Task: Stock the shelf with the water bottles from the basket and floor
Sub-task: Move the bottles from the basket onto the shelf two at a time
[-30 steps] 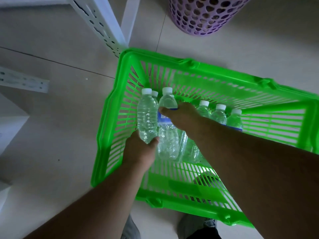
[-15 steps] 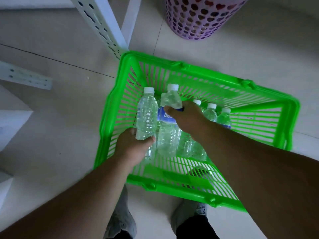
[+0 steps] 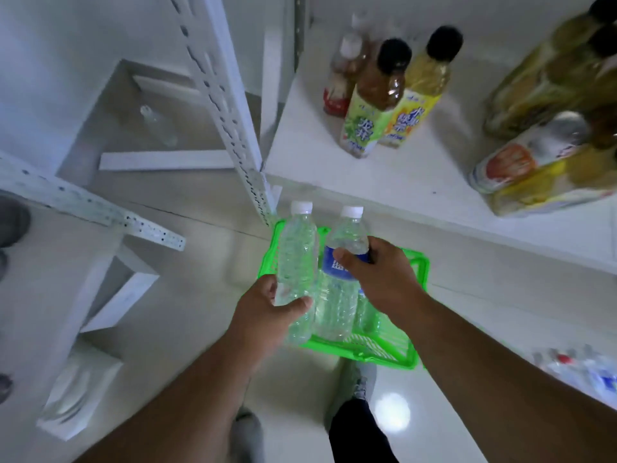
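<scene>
left hand curls round ribbed clear bottle | right hand wraps blue-labelled bottle | both above slatted green basket holding another bottle

A white shelf board carries two tea bottles with black caps, one green-labelled and one yellow-labelled, standing side by side and touching. Behind them stands a red-labelled bottle with a white cap. At the right end lies a shrink-wrapped pack of yellow drinks. Below, the pale tiled floor bears a green plastic basket and the white perforated shelf upright. A clear bottle lies on a lower level at left.
</scene>
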